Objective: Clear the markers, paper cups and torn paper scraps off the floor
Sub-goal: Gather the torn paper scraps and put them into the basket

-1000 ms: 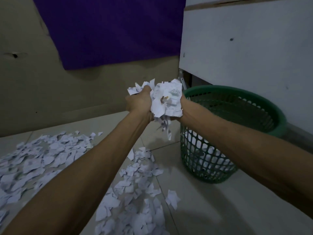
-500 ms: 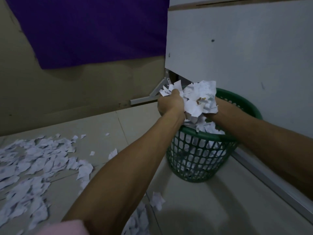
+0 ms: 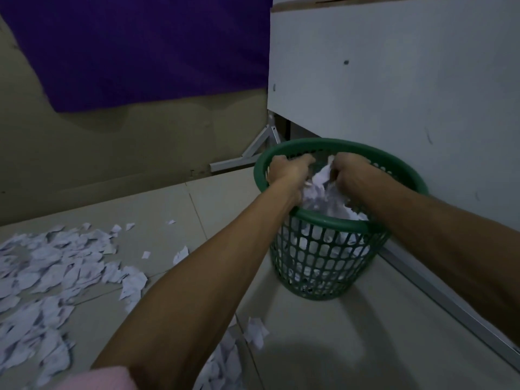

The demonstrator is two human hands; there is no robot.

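Step in hand: we have both hands down inside the round green plastic mesh waste basket [image 3: 332, 266], delivering a load of torn white paper scraps [image 3: 323, 192].
Left hand: our left hand [image 3: 289, 168] sits inside the basket's near-left rim with its fingers curled downward; whether it has hold of any paper, we cannot tell.
Right hand: our right hand [image 3: 347, 171] is curled with white scraps bunched against it, and we judge it is gripping them.
Done so far: white paper shows through the mesh from the bottom up to near the rim, so a good share of the paper is already binned.
Left to do: a broad spread of torn white paper pieces on the floor [image 3: 53, 266] lies well to the left, with a few more pieces close to us.
Markers and cups: we see none on the visible beige tiled floor [image 3: 323, 333]; whether they are cleared or out of view, we cannot tell.
Progress: partway, in our judgement, with several more handfuls ahead.
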